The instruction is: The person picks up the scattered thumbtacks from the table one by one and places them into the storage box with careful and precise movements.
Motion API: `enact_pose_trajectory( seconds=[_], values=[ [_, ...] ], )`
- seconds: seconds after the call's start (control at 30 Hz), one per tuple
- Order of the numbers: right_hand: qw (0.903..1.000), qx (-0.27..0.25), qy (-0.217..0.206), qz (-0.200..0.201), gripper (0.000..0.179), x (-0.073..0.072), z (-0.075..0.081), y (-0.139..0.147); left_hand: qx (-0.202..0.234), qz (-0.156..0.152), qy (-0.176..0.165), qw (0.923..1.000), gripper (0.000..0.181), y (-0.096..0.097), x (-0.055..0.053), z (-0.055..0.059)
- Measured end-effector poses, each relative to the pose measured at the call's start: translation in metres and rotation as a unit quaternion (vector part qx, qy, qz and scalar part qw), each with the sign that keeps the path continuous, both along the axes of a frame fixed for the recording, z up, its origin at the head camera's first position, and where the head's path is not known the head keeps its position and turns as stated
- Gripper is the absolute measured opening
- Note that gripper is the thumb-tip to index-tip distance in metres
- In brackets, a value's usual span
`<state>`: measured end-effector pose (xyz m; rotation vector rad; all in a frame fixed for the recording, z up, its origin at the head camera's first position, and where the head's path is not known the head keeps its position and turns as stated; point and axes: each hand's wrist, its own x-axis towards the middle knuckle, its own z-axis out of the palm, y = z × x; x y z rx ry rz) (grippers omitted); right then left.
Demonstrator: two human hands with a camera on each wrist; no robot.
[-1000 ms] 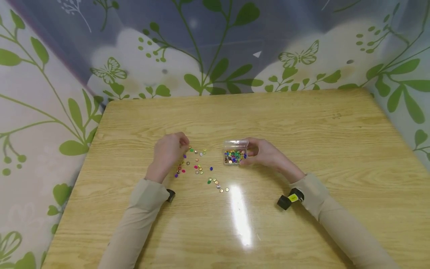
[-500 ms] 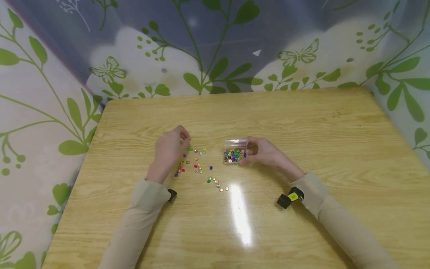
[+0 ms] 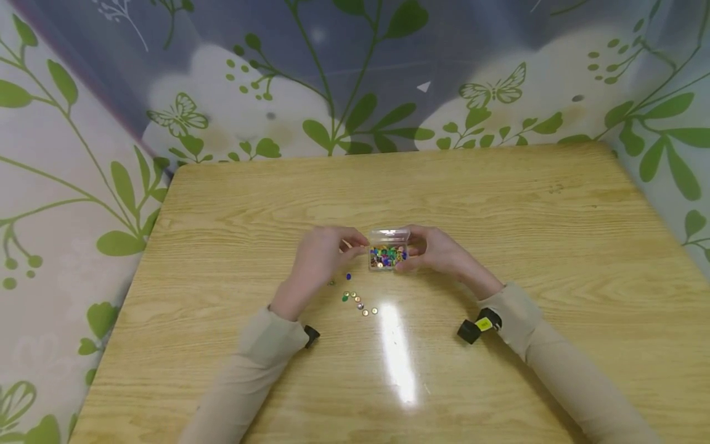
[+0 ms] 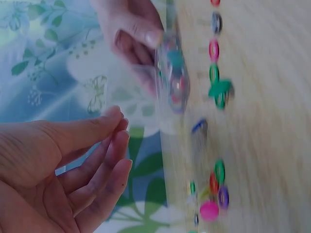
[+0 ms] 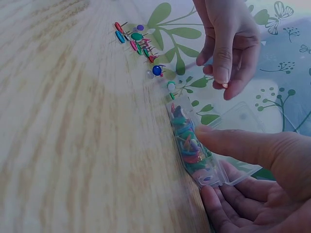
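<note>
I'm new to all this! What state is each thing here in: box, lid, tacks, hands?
Clear box: open, gripped.
Lid: swung open.
Boxed tacks: jumbled together.
Loose tacks: scattered across the table, several point-up.
Left hand: pinching a small orange piece near the box.
Right hand: holding the box.

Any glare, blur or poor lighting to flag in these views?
Head: a white glare streak on the tabletop, starting beside the loose tacks; left wrist: the clear box and tacks are smeared by blur; right wrist: dim, yet the tacks look sharper.
</note>
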<state>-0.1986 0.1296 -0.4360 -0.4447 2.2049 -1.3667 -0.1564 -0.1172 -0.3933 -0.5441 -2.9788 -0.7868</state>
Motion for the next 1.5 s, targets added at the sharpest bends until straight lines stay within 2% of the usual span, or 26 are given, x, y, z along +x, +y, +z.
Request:
enact_pose_trajectory(
  seconds=[0.17,0.37,0.67,0.8,0.97,1.13,1.27,1.4,1.5],
  values=[
    [1.0000,-0.005,0.002,0.004,0.065,0.000,-0.001,-0.001,0.011,-0.006,-0.013,0.9998,0.013,0.015,0.002,0.001],
    [0.9999,-0.002,0.013,0.006,0.063,0.000,0.000,-0.002,0.031,0.004,-0.014,0.9994,0.013,0.025,0.001,-0.002],
    [0.9999,0.009,0.008,0.000,0.065,0.000,0.001,-0.003,0.044,0.014,0.006,0.9989,0.013,0.027,0.002,-0.005],
    [0.9999,0.008,0.006,0.001,0.064,0.000,0.001,-0.002,0.052,0.015,-0.001,0.9986,0.014,0.025,0.001,-0.005],
    [1.0000,0.000,-0.002,0.001,0.065,0.000,0.000,-0.002,0.049,0.034,0.000,0.9982,0.014,0.015,-0.001,0.002],
    [0.9999,0.005,-0.008,-0.005,0.064,0.001,0.001,-0.002,0.074,0.087,0.051,0.9921,0.015,-0.004,-0.006,0.011],
    [0.9998,0.012,-0.011,-0.007,0.064,0.001,0.001,-0.001,0.069,0.121,0.077,0.9872,0.015,-0.018,-0.010,0.013],
    [0.9997,0.014,-0.015,-0.010,0.065,0.001,0.001,0.000,0.050,0.141,0.072,0.9861,0.014,-0.028,-0.013,0.009],
    [0.9997,0.015,-0.016,-0.011,0.066,0.001,0.001,0.000,0.022,0.148,0.051,0.9874,0.012,-0.035,-0.014,0.004]
  ],
)
